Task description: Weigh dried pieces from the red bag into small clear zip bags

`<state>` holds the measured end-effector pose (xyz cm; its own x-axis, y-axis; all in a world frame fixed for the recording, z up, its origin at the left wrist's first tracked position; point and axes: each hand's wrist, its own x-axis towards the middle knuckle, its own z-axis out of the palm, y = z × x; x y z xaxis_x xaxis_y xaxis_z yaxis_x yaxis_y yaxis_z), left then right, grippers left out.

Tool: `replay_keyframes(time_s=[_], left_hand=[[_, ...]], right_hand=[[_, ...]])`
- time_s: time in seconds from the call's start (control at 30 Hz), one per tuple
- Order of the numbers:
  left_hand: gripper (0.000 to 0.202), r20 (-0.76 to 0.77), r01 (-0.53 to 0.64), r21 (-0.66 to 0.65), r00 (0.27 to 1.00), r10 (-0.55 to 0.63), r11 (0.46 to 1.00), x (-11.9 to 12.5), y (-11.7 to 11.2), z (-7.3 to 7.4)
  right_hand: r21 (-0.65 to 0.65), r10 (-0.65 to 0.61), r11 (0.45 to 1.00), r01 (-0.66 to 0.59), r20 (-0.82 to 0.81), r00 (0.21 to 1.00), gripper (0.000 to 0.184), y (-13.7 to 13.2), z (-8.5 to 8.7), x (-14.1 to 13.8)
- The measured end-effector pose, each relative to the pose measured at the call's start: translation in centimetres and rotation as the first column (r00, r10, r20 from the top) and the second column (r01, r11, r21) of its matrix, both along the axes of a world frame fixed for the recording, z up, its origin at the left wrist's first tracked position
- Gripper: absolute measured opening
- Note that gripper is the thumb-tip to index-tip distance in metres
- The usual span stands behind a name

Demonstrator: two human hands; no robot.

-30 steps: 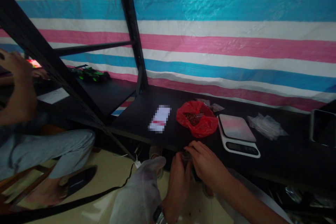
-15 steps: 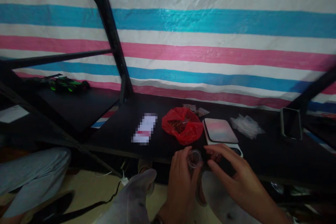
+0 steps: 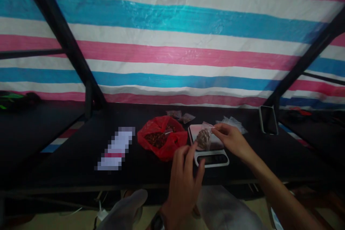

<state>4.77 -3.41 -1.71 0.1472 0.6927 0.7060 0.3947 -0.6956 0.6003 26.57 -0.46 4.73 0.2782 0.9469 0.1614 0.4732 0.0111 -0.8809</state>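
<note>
A small clear zip bag [image 3: 204,138] of brown bits lies over the plate of a white kitchen scale [image 3: 226,159]. My right hand [image 3: 234,139] pinches the bag's upper right corner between thumb and fingers. In front of the scale is my left hand [image 3: 185,178], its fingers apart and holding nothing. Its index fingertip comes close to the bag's lower left edge; whether it touches, I cannot tell. Just left of the scale sits an open red plastic bag [image 3: 147,147] with brown pieces and a small spoon-like tool [image 3: 169,131] inside.
Two small filled bags [image 3: 180,115] lie behind the red bag. A pile of clear bags [image 3: 234,123] rests behind my right hand. Farther right a phone [image 3: 268,120] leans on the black table [image 3: 81,165]. A blurred-out paper [image 3: 117,149] lies left. Dark frame posts [image 3: 77,59] flank the table.
The view has turned right. Both hands have moved forward from the table's front edge to the scale. The clear bag, earlier held open in my left hand, is now over the plate in my right.
</note>
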Motion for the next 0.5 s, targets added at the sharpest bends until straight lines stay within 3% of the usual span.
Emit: replay_keyframes(time_s=[0.07,0.17,0.27,0.43,0.5], left_hand=[[0.044,-0.039,0.008,0.190,0.999,-0.001,0.982,-0.9,-1.3,-1.2],[0.041,-0.055,0.070,0.275,0.997,-0.057,0.959,-1.3,-2.8,-2.1],[0.033,0.010,0.052,0.364,0.998,-0.060,0.930,-0.9,-3.6,-2.5],[0.029,0.089,0.003,0.356,0.995,-0.037,0.934,-0.2,-4.1,-2.8],[0.030,0.125,0.000,0.331,0.991,-0.044,0.943,0.0,-4.1,-2.7]], right_hand=[[-0.016,-0.007,1.000,0.009,0.096,0.995,0.040,0.7,-0.6,1.1],[0.032,-0.120,0.993,0.116,0.216,0.969,0.043,1.3,-1.0,2.2],[0.129,-0.267,0.961,0.245,0.191,0.945,0.048,1.6,-1.0,3.2],[0.262,-0.523,0.824,0.502,0.011,0.852,0.051,1.4,-2.0,3.8],[0.285,-0.561,0.791,0.541,-0.015,0.828,0.050,0.9,-2.8,3.7]])
